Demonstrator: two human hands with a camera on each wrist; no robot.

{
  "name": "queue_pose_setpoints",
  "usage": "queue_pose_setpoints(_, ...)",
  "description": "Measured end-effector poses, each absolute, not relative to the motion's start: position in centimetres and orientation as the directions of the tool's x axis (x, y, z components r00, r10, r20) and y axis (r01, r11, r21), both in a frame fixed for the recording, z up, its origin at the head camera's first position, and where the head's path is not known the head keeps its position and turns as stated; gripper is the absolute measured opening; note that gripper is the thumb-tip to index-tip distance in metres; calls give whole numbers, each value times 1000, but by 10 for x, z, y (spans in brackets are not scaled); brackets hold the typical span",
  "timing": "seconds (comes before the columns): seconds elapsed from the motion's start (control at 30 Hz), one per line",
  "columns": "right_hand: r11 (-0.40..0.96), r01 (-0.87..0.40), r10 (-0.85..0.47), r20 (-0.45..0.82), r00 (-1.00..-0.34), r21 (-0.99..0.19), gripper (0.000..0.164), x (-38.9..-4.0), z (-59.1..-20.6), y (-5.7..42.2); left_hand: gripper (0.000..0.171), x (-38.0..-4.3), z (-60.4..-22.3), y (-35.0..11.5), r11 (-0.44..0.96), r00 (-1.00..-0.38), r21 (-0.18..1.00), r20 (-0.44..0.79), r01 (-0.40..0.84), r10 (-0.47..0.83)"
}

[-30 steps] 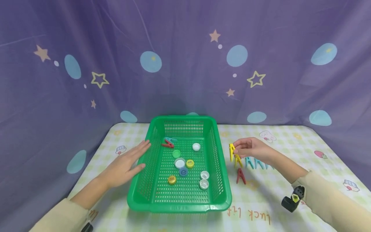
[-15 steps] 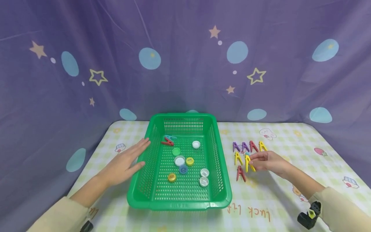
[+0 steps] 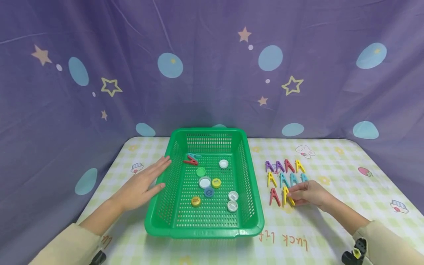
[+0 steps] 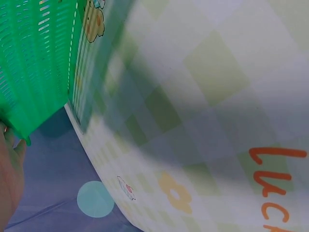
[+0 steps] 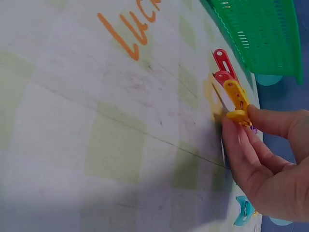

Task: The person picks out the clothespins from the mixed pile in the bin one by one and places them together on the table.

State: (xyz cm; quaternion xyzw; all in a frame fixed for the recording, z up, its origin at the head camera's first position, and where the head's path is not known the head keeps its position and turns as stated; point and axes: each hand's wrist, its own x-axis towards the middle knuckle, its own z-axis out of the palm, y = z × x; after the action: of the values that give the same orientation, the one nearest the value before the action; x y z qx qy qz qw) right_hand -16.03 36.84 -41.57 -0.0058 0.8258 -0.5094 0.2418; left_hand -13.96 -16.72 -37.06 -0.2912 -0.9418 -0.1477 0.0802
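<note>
My right hand (image 3: 310, 193) pinches a yellow clothespin (image 3: 286, 196) low over the table, beside a red clothespin (image 3: 274, 197) at its left. In the right wrist view, thumb and fingers hold that yellow clothespin (image 5: 236, 102) by its side. Farther back lies a row of a yellow clothespin (image 3: 271, 179) and three turquoise ones, the rightmost (image 3: 304, 177) partly behind my hand. The back row has two purple clothespins (image 3: 274, 166), a red (image 3: 289, 165) and a yellow one (image 3: 300, 166). My left hand (image 3: 140, 187), fingers straight, rests at the left rim of the green basket (image 3: 212, 232).
Inside the basket lie a red clothespin (image 3: 191, 161), a turquoise clothespin (image 3: 194, 155) and several bottle caps, among them a gold cap (image 3: 195, 201), a blue cap (image 3: 209, 192) and a white cap (image 3: 223, 163). A purple curtain (image 3: 212, 66) hangs behind the checked tablecloth (image 3: 347, 184).
My right hand has carried the yellow clothespin from beside the middle row's yellow one, right and toward me, to beside the front red one. The left hand stays at the basket.
</note>
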Motion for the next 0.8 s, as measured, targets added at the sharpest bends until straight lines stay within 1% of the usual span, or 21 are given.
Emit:
queue_pose_setpoints(0.23, 547, 247, -151, -384, -911, -800, 38, -158, -417, 362, 65, -140, -370, -167, 797, -825, 221, 226, 562, 518)
queue_pose_setpoints(0.47, 631, 267, -22, -362, -932, -728, 31, -154, -414, 353, 65, -140, -371, -166, 791, -820, 228, 242, 568, 519)
queue_pose_setpoints(0.63, 659, 248, -12, -340, -940, -710, 28, -152, -410, 351, 66, -140, -372, -166, 792, -821, 229, 240, 566, 517)
queue_pose_setpoints(0.8, 698, 168, -63, -293, -954, -696, 27, -153, -396, 352, 66, -141, -371, -167, 798, -828, 231, 230, 557, 511)
